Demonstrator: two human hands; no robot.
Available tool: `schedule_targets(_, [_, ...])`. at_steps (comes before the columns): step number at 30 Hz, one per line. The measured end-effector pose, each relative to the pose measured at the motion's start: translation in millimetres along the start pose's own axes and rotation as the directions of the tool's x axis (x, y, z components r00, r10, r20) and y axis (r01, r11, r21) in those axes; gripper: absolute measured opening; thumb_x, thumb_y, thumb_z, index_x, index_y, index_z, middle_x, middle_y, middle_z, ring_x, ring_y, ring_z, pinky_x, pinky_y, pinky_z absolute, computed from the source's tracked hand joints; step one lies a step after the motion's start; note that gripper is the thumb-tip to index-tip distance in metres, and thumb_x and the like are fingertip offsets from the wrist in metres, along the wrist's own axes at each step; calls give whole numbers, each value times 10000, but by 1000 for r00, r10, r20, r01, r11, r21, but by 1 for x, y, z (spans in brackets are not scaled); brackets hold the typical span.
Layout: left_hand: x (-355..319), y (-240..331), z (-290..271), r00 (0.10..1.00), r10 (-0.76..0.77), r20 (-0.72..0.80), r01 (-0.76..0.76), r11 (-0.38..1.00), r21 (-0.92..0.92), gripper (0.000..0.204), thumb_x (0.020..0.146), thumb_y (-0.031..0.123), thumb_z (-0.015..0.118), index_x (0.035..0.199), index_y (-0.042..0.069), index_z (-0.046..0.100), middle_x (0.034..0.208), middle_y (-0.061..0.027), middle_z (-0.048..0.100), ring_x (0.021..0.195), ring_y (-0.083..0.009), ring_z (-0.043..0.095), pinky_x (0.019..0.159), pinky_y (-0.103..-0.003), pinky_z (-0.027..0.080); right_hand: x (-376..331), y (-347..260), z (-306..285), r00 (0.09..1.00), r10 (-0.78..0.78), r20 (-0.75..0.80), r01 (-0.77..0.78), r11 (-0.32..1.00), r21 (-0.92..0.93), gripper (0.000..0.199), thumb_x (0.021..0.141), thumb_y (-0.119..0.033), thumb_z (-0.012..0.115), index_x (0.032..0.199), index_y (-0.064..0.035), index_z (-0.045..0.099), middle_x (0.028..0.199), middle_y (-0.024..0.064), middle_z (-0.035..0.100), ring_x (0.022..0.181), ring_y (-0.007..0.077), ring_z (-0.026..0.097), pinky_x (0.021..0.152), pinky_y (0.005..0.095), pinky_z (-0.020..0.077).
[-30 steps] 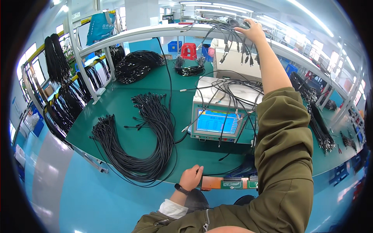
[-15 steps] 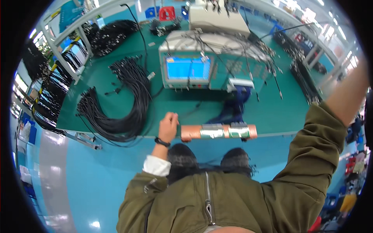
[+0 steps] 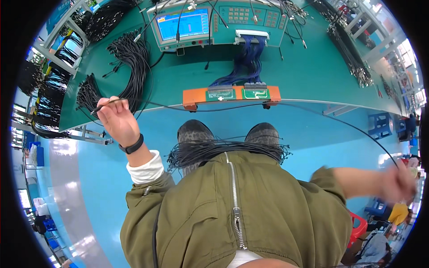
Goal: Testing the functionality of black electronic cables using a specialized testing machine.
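A long thin black cable [image 3: 223,108] stretches across in front of me from one hand to the other. At the left, my left hand [image 3: 118,121] pinches it near one end, beside a curved bundle of black cables [image 3: 136,71] on the bench. Far to the right, my right hand [image 3: 399,184] is blurred but looks closed round the cable, which runs into it. Between the hands, the cable passes along the front of an orange fixture [image 3: 196,97] carrying two green circuit boards. Across my lap lies another bundle of black cables [image 3: 223,149].
A tester with a blue screen [image 3: 184,24] stands behind the fixture, joined to it by dark blue ribbon wires [image 3: 250,58]. More cables lie on the green bench [image 3: 308,71] at right [image 3: 351,56]. A rack with hanging cables [image 3: 47,100] borders the left side.
My left hand has moved left and now pinches the cable. My right arm has swung down from the upper right to the lower right. The view has tilted down toward my lap.
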State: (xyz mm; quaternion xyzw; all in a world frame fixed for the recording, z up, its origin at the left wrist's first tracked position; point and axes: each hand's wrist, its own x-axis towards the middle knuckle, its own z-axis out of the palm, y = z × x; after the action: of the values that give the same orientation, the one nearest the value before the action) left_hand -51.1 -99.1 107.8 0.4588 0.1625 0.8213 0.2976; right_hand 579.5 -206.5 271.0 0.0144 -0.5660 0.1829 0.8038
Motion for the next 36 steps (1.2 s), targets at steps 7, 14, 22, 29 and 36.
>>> schedule_targets(7, [-53, -53, 95, 958, -246, 146, 88, 740, 667, 155, 914, 126, 433, 798, 51, 505, 809, -47, 490, 725, -154, 434, 678, -252, 358, -222, 228, 84, -7, 987, -160, -998, -16, -57, 238, 929, -224, 396, 773, -76, 499, 536, -48, 367, 435, 48, 279, 409, 198, 226])
schedule_targets(14, [-128, -132, 91, 535, -840, -91, 731, 405, 549, 318, 930, 263, 465, 695, 56, 516, 626, 7, 472, 575, -90, 418, 553, -219, 359, -291, 273, 68, -60, 981, -184, -998, -53, 44, 236, 916, -196, 370, 764, -60, 488, 529, -8, 394, 443, 80, 311, 418, 231, 281])
schedule_targets(22, [-143, -167, 73, 454, -883, -121, 854, 391, 343, 369, 946, 305, 439, 668, 74, 509, 599, 8, 444, 535, -83, 374, 520, -222, 340, -300, 283, 55, 26, 979, -202, -997, 9, -83, 249, 913, -184, 369, 742, -53, 493, 565, 32, 471, 474, 109, 375, 455, 232, 324])
schedule_targets(29, [-143, -172, 79, 413, -907, -82, 879, 374, 295, 365, 958, 287, 416, 684, 68, 519, 594, 10, 432, 532, -75, 368, 514, -214, 334, -305, 279, 64, 34, 969, -246, -999, 30, -20, 257, 914, -169, 360, 735, -48, 499, 590, 45, 504, 511, 115, 411, 495, 221, 346])
schedule_targets(36, [-143, -170, 82, 403, -912, -81, 893, 372, 253, 352, 964, 281, 412, 699, 69, 507, 601, 8, 421, 511, -78, 353, 513, -217, 337, -307, 280, 64, 59, 966, -252, -996, 40, -80, 243, 938, -181, 355, 778, -52, 484, 642, 49, 513, 538, 102, 417, 529, 210, 360])
